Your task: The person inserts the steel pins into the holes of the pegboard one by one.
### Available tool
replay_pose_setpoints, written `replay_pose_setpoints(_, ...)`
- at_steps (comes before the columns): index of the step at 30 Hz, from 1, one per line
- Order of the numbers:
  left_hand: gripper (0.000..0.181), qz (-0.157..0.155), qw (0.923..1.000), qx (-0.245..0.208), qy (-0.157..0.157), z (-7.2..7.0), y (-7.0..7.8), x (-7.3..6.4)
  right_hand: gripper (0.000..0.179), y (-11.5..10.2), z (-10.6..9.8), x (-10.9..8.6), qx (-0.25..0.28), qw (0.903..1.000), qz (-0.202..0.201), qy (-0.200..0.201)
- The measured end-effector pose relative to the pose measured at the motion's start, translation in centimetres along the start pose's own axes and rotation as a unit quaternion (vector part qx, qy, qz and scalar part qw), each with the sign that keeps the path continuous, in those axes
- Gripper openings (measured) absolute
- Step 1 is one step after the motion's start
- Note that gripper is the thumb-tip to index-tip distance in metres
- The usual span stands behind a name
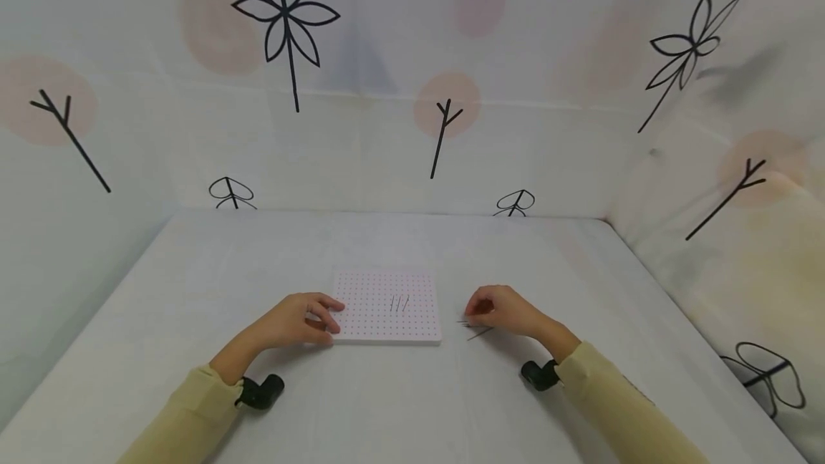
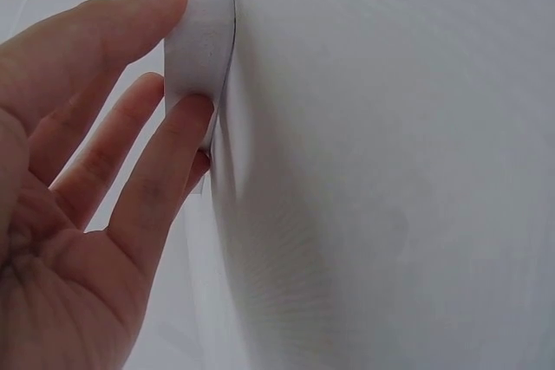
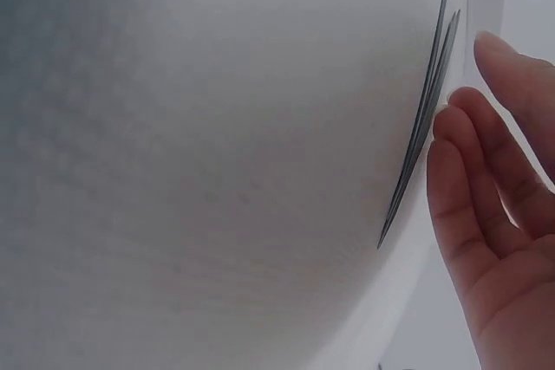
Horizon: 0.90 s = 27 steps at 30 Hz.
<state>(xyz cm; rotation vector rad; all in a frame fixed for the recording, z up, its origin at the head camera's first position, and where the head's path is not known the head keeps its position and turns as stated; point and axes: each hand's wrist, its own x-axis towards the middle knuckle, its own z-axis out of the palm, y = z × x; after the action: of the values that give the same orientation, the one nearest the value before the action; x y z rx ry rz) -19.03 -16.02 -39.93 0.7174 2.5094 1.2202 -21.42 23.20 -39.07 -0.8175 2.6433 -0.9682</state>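
Note:
A white pegboard (image 1: 387, 306) with a grid of small holes lies on the table. A few thin dark pins (image 1: 399, 303) stand in it, right of its middle. My left hand (image 1: 305, 319) touches the board's left edge with loosely spread fingers and thumb; the left wrist view shows fingertips against the slab's side (image 2: 199, 41). To the right of the board, my right hand (image 1: 505, 308) hovers low over several loose thin, pointed pins (image 1: 480, 333). In the right wrist view its fingertips are beside the pins (image 3: 421, 123), thumb apart; whether they touch is unclear.
A white cloth covers the table (image 1: 387, 407). Behind and on both sides hangs a pale curtain (image 1: 361, 149) printed with plant drawings. Dark camera mounts (image 1: 261, 392) sit under both wrists, below yellow sleeves (image 1: 187, 414).

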Motion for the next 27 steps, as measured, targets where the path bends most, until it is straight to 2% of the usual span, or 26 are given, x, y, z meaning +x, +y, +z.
replay_pose_setpoints(4,0.009,-0.001,1.0,0.005,0.001,-0.05,0.06,-0.03,0.009,0.23,-0.1,-0.04,0.011,0.9999,0.006,-0.011)
replay_pose_setpoints(27,0.009,-0.002,1.0,-0.001,0.004,0.05,0.19,-0.05,0.005,0.48,-0.15,0.86,-0.008,0.9962,0.035,-0.079)
